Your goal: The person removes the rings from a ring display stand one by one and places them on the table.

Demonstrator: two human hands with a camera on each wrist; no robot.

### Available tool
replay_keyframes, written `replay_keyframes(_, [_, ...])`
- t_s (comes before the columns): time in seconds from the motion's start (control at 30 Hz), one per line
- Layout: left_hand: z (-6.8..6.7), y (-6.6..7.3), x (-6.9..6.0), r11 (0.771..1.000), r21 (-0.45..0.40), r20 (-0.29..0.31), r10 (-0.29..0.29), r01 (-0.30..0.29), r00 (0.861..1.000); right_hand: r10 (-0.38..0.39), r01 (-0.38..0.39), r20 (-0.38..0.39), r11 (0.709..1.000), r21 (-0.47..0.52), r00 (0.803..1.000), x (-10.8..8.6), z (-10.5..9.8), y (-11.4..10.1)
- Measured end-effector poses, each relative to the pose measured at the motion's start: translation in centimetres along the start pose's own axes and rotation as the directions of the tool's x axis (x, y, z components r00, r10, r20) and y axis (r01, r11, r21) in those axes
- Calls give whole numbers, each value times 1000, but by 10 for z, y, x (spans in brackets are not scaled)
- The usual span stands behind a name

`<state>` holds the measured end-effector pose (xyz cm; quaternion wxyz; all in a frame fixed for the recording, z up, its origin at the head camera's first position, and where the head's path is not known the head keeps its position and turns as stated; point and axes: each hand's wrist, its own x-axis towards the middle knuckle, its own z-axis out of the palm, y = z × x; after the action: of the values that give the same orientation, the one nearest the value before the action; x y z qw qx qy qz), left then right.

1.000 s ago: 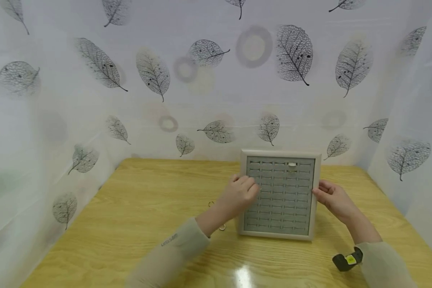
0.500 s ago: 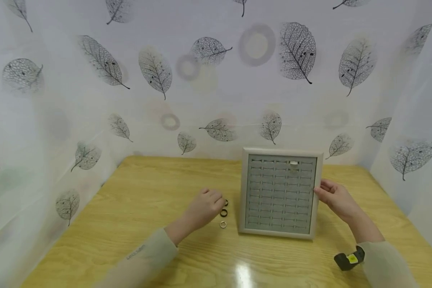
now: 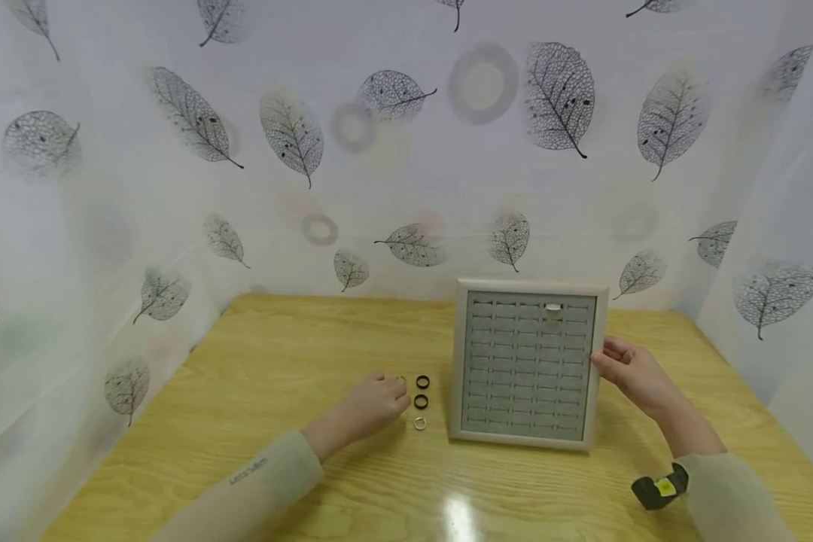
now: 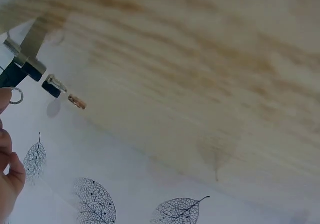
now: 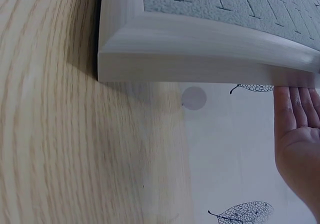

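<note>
A grey ring display board [image 3: 528, 369] with a pale frame and rows of slits stands upright on the table. One whitish ring [image 3: 553, 308] is in its top row. My right hand [image 3: 630, 376] grips the right edge, thumb at the front and fingers behind. Low over the table, left of the board, my left hand [image 3: 362, 410] pinches a thin silver ring [image 4: 17, 96] at its fingertips. Beside that hand lie two black rings [image 3: 421, 402] and a silver ring [image 3: 420, 424]. A copper-coloured ring [image 4: 76, 102] lies just past the fingertips, partly hidden in the head view.
The wooden table [image 3: 298, 339] reaches back to a white curtain [image 3: 406, 173] printed with leaves, which also closes in both sides. A black device with a yellow label [image 3: 660, 488] is at my right wrist.
My left hand has come away from the front of the board, leftward and down to the loose rings, uncovering the black ones. The right hand keeps its hold on the board.
</note>
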<state>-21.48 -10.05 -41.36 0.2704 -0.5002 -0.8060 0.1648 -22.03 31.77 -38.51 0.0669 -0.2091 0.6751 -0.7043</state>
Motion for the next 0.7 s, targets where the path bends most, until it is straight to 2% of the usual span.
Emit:
replay_keyframes(0.37, [6, 6, -2, 1000, 9, 105, 12, -13, 994, -5, 5, -3, 1000, -5, 1000, 0, 2, -2])
replay_keyframes(0.57, [8, 7, -3, 1000, -23, 178, -14, 18, 984, 2, -2, -1, 1000, 18, 1000, 0, 2, -1])
replay_keyframes(0.7, [8, 7, -4, 997, -64, 205, -31, 45, 978, -7, 7, 1, 1000, 20, 1000, 0, 1, 0])
